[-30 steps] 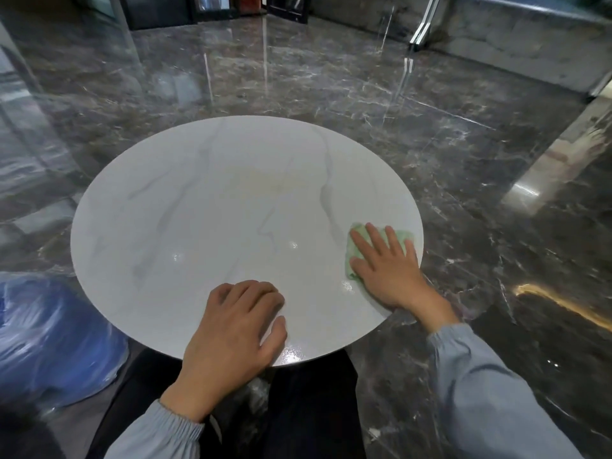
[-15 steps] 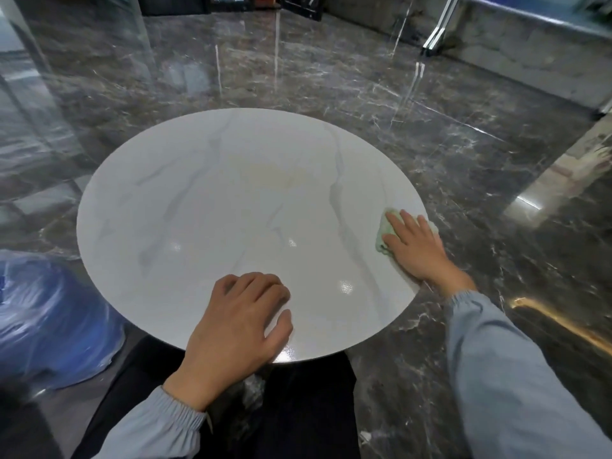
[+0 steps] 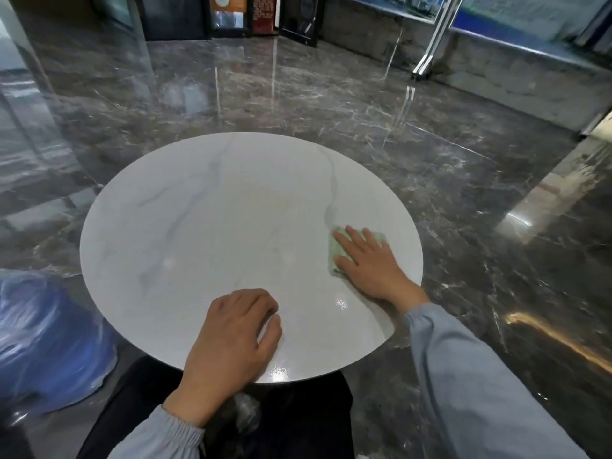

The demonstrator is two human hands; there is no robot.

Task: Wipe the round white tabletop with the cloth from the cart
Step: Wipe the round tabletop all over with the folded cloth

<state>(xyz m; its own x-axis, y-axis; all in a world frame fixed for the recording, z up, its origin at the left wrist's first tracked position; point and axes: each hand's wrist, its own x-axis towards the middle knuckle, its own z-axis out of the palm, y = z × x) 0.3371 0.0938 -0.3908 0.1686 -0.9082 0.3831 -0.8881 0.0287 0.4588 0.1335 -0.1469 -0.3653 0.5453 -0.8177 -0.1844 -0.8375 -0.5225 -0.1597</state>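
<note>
The round white tabletop (image 3: 212,226) with faint grey veins fills the middle of the view. A light green cloth (image 3: 333,256) lies flat on its right part. My right hand (image 3: 371,263) presses down on the cloth with fingers spread, covering most of it. My left hand (image 3: 231,342) rests on the near edge of the tabletop, fingers curled under, holding nothing. Both arms wear grey-blue sleeves.
Glossy dark marble floor (image 3: 463,154) surrounds the table. A blue plastic bag (image 3: 43,346) sits low at the left. Dark cabinets and display panels (image 3: 231,14) stand at the back, and a metal frame post (image 3: 430,44) rises at the back right.
My right hand slid the cloth out toward the right rim, then back inward on the right part of the tabletop. My left hand stayed on the near edge.
</note>
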